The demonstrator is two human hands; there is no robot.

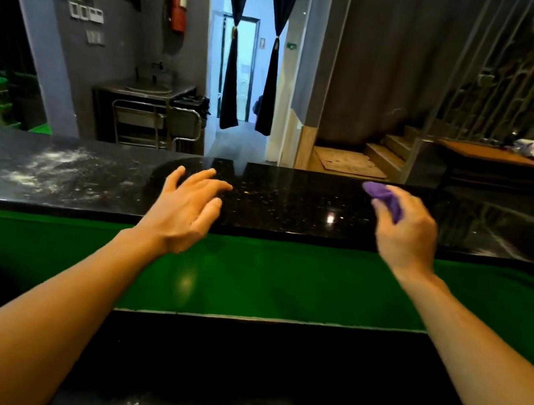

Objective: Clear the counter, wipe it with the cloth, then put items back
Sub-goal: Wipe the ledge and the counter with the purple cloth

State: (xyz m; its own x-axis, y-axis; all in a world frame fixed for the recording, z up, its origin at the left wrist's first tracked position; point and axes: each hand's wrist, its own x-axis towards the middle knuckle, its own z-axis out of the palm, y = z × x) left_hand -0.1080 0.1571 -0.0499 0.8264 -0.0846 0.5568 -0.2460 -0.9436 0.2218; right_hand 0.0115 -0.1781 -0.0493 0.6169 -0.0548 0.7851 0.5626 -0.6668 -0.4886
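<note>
A black speckled stone counter (293,202) runs across the view in front of me, its top bare where I can see it. A whitish smear (52,166) covers its left part. My left hand (188,211) hovers over the counter's near edge with fingers spread and nothing in it. My right hand (406,233) is held above the counter to the right, its fingers closed on a bunched purple cloth (386,197) that sticks out past the fingertips.
Below the counter's near edge lies a glossy green ledge (264,281), then a lower dark surface (265,392). Beyond the counter stand a metal sink unit (148,108), a curtained doorway (249,78), wooden steps (387,151) and a cluttered wooden table (514,159).
</note>
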